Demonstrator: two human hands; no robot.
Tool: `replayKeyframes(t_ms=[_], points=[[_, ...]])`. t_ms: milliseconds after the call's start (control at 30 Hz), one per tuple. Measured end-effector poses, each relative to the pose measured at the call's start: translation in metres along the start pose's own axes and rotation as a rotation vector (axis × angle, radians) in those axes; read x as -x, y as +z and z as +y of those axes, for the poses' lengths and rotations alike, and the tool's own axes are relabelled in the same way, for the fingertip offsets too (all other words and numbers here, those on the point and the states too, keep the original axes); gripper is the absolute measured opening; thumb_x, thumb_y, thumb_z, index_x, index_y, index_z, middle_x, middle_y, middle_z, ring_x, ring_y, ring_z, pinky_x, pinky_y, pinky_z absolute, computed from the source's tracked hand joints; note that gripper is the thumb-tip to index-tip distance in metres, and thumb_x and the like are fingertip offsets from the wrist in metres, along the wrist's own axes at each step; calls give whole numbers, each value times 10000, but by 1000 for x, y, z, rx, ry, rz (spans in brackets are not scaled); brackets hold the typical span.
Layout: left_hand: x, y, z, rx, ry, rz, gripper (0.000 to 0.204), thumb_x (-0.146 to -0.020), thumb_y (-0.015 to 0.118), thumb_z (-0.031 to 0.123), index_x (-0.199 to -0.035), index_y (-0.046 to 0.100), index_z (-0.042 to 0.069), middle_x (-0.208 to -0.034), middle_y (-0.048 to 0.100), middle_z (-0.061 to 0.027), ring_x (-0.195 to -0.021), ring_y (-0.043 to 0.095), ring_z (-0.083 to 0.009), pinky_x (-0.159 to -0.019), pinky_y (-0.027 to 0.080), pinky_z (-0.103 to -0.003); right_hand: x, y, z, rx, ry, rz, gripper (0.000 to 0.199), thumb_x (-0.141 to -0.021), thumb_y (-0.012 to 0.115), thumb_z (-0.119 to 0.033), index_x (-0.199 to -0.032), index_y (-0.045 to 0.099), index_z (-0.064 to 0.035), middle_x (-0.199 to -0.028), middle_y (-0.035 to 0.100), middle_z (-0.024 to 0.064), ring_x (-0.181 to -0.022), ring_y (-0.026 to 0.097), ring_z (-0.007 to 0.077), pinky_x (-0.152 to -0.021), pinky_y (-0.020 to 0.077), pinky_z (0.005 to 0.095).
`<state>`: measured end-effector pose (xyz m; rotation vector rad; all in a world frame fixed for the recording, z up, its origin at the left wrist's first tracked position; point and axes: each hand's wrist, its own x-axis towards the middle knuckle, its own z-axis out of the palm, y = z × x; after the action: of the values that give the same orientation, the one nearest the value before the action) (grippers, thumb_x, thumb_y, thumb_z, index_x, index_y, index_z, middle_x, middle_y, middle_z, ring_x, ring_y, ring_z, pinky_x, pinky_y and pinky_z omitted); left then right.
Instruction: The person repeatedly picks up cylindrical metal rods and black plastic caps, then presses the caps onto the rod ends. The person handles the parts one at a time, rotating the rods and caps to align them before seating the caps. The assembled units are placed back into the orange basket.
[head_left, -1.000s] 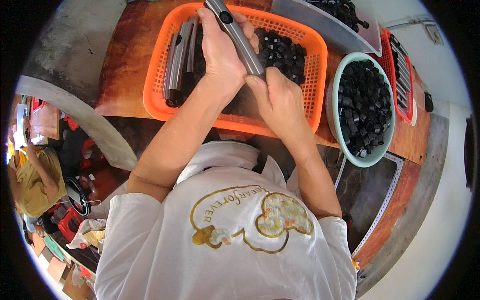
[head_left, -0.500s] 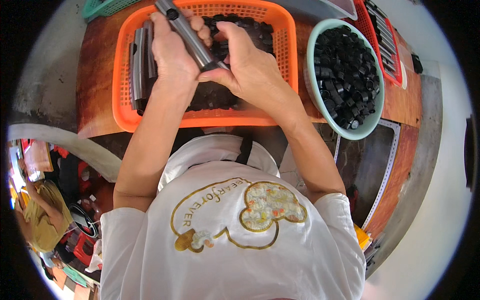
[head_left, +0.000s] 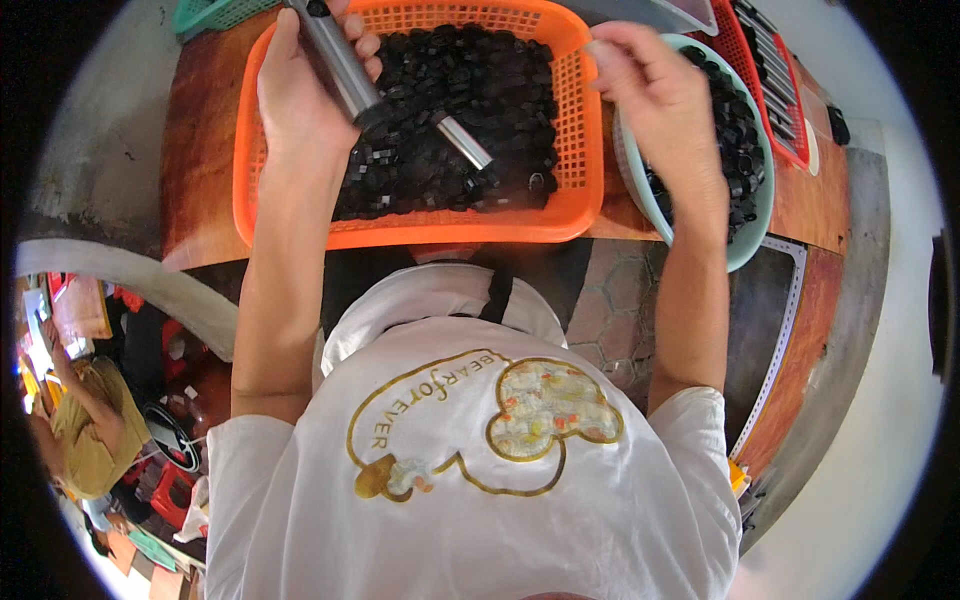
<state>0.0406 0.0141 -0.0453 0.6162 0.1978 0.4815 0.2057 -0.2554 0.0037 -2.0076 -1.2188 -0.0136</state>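
My left hand (head_left: 305, 95) grips a grey metal rod (head_left: 345, 65) that slants down over an orange plastic basket (head_left: 400, 225). The rod's lower end (head_left: 462, 142) pokes out over the heap of small black parts (head_left: 450, 110) filling the basket. My right hand (head_left: 655, 95) hovers over a teal bowl (head_left: 750, 235) also full of small black parts (head_left: 735, 130). Its fingers are curled together; whether they pinch a part I cannot tell.
The basket and bowl sit on a brown wooden table (head_left: 200, 150). A red tray (head_left: 765, 60) with dark rods lies at the far right, and a green basket (head_left: 205, 12) peeks in at top left. Another person in a yellow top (head_left: 85, 440) is at lower left.
My right hand has left the rod and swung right, over the teal bowl. My left hand still holds the rod above the orange basket. The view has shifted.
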Motion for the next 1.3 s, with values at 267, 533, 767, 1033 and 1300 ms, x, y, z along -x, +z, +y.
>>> replayKeyframes(t_ms=[267, 533, 767, 1033, 1300], points=[[14, 19, -24, -28, -125, -154, 535, -1113, 386, 444, -1304, 573, -20, -847, 546, -68, -678, 508, -164, -531, 400, -250, -5, -71, 32, 5, 343, -7, 243, -1048, 613, -233, -1165, 707, -42, -949, 733, 13, -756, 633, 57, -689, 525, 221], [17, 38, -18, 55, -164, -20, 461, -1094, 420, 459, -1156, 635, 55, -742, 607, -63, -593, 574, -211, -512, 452, -313, -13, -9, 21, 136, -79, -173, 187, -996, 629, -106, -1162, 675, -32, -974, 715, 76, -863, 700, 196, -773, 550, 301], [15, 33, -18, -34, -139, 59, 451, -1089, 428, 470, -1134, 637, 72, -736, 609, -53, -593, 571, -194, -509, 446, -302, -18, 68, -3, 451, -251, -373, 214, -925, 695, -165, -1100, 673, -43, -1080, 656, 122, -980, 674, 368, -816, 549, 461], [15, 29, -20, -9, -137, 59, 442, -1084, 444, 473, -1090, 648, 81, -741, 627, -52, -605, 591, -194, -524, 469, -297, -23, 88, 6, 547, -150, -483, 236, -933, 707, -230, -1127, 694, -97, -1142, 630, 102, -1013, 689, 342, -817, 551, 502], [18, 38, -24, -83, -51, 140, 458, -1080, 450, 505, -1054, 645, 92, -730, 625, -35, -565, 578, -170, -509, 464, -273, -33, 71, -18, 64, -78, -285, 215, -969, 697, -188, -1124, 707, -40, -910, 712, 98, -810, 691, 226, -717, 544, 347]])
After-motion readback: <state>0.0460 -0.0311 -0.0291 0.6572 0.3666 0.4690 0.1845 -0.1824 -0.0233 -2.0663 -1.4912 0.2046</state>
